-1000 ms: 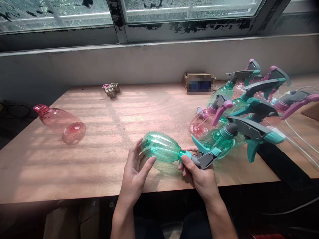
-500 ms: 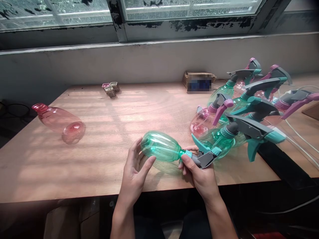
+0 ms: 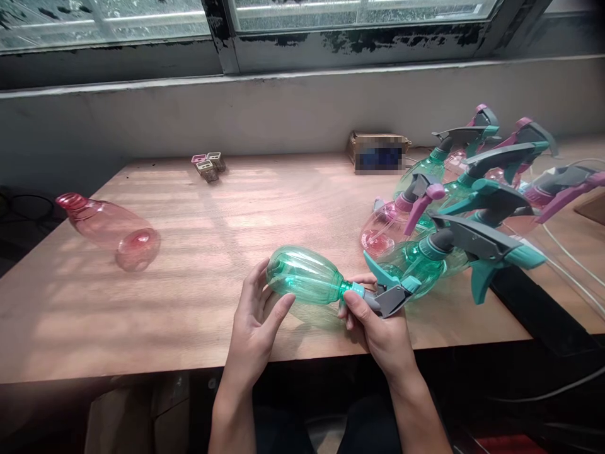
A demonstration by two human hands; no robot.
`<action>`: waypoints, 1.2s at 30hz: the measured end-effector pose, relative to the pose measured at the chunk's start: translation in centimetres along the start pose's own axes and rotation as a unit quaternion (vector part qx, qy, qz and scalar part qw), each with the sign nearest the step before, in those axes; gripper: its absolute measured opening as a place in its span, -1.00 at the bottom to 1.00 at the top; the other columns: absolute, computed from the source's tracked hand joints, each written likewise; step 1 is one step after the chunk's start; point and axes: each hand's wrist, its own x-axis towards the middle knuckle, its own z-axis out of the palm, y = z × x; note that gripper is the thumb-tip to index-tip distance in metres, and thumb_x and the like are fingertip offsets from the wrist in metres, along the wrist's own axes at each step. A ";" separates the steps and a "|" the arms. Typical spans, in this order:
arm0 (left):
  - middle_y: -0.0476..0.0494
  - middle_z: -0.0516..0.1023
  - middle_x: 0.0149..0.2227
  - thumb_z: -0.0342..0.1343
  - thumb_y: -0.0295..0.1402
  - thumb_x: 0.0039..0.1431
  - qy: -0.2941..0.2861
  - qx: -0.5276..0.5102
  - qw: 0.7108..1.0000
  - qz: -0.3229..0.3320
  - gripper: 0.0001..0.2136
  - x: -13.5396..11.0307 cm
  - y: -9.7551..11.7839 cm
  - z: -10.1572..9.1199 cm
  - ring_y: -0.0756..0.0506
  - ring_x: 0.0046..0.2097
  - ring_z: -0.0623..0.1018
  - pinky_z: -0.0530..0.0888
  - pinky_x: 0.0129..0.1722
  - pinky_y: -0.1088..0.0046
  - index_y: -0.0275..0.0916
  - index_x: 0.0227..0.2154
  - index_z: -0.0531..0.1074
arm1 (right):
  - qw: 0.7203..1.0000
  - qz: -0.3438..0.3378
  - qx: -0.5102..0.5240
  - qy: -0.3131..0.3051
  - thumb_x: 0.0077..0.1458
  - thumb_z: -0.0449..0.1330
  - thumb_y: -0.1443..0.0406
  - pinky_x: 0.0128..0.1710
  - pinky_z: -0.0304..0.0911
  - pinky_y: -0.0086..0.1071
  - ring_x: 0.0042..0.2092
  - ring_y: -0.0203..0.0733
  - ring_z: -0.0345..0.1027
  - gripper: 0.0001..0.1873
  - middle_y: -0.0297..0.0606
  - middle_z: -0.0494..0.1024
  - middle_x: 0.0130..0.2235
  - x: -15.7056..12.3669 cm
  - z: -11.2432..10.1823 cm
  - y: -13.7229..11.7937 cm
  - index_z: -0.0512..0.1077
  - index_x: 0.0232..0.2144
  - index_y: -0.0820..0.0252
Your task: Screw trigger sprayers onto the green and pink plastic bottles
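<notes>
table (image 3: pixel 155 321) of pale wood; over the middle of its front edge a spray bottle (image 3: pixel 305 275) lies sideways between both hands. the left hand (image 3: pixel 258 321) curves round its base, though i cannot tell whether it presses. the right hand (image 3: pixel 375 325) grips the neck end, thumb nearest. clear, ribbed green body; gray spray head (image 3: pixel 393 301); turquoise trigger (image 3: pixel 379 272) and collar (image 3: pixel 358 290).

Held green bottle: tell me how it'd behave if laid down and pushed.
The green bottle may roll, its body being rounded, though the jutting trigger could check that. It's probably light: no liquid shows. Its gloss suggests slipperiness.
</notes>
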 end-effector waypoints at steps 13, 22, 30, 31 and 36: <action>0.00 0.45 0.30 0.33 -0.31 0.28 0.001 0.001 1.000 0.006 -0.48 0.1 -0.3 -0.1 -0.14 0.33 0.46 0.48 0.26 0.39 0.19 0.25 0.38 | 1.000 -0.007 0.012 0.001 0.27 0.40 0.15 -0.47 0.32 -0.45 -0.54 -0.34 0.39 -0.78 -0.42 0.61 -0.49 -0.1 0.1 -0.3 0.53 -0.19 0.14; 0.01 0.46 0.29 0.32 -0.34 0.30 0.000 0.002 1.000 0.014 -0.48 0.1 -0.3 0.0 -0.08 0.31 0.47 0.48 0.24 0.49 0.17 0.26 0.38 | 1.000 0.000 0.022 0.002 0.28 0.40 0.14 -0.47 0.31 -0.46 -0.53 -0.34 0.39 -0.76 -0.42 0.62 -0.49 0.0 0.2 -0.4 0.50 -0.15 0.11; -0.03 0.48 0.28 0.32 -0.34 0.29 -0.001 0.011 1.000 0.022 -0.48 0.2 -0.2 0.1 -0.13 0.31 0.48 0.50 0.25 0.40 0.15 0.26 0.38 | 1.000 -0.003 0.020 0.004 0.27 0.41 0.15 -0.47 0.32 -0.48 -0.54 -0.35 0.38 -0.74 -0.46 0.62 -0.49 -0.1 0.2 -0.5 0.45 -0.10 0.06; -0.04 0.48 0.28 0.32 -0.34 0.29 -0.001 0.011 1.000 0.023 -0.48 0.2 -0.3 0.1 -0.14 0.32 0.48 0.50 0.25 0.39 0.14 0.26 0.38 | 1.000 0.000 0.021 0.004 0.27 0.41 0.15 -0.48 0.31 -0.49 -0.53 -0.35 0.38 -0.74 -0.46 0.62 -0.48 -0.1 0.2 -0.5 0.45 -0.10 0.06; -0.05 0.47 0.29 0.33 -0.35 0.28 -0.001 0.004 1.000 0.028 -0.48 0.2 -0.3 0.1 -0.16 0.33 0.47 0.50 0.25 0.35 0.14 0.25 0.39 | 1.000 0.011 0.024 0.007 0.26 0.42 0.15 -0.48 0.31 -0.52 -0.54 -0.37 0.39 -0.73 -0.48 0.63 -0.48 -0.2 0.1 -0.5 0.44 -0.12 0.03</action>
